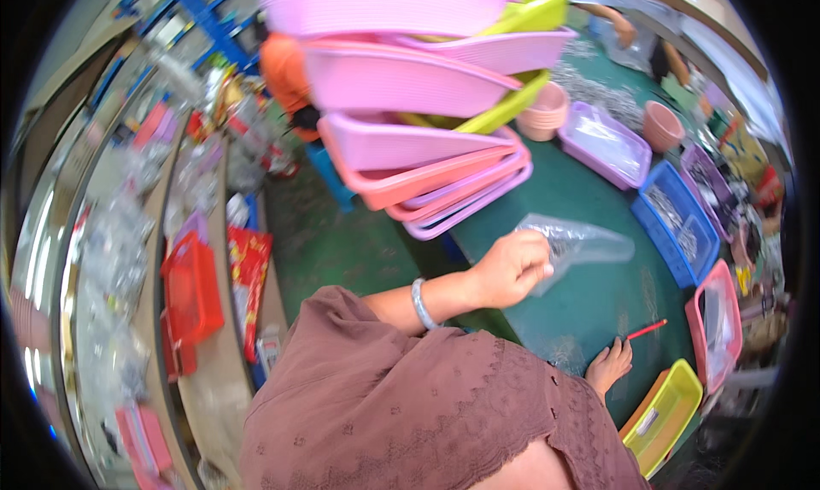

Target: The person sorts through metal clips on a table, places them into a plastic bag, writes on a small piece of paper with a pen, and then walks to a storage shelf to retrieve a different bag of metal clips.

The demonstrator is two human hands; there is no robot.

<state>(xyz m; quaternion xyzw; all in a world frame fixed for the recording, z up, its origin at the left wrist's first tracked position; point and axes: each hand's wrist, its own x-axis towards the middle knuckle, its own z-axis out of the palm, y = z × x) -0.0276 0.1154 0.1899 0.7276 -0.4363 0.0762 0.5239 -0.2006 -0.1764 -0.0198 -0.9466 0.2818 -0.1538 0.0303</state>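
Note:
My left hand (511, 269), with a pale bracelet on its wrist, is closed on a clear plastic bag (589, 244). The bag hangs over the green tabletop (589, 306) and seems to have small shiny pieces in it, too blurred to name. My right hand (609, 368) lies low on the tabletop with its fingers apart. A thin red pencil-like stick (647, 329) starts at its fingertips and points away to the right. Beside that hand is a yellow-green plastic basket (683, 400).
A tall stack of pink, purple and lime baskets (410, 80) rises beyond my left hand. Along the right stand a blue basket (711, 264), a pink basket (730, 353) and a purple basket (632, 182). Another person's hand (623, 33) shows at the far side. Cluttered shelves (218, 336) line the left.

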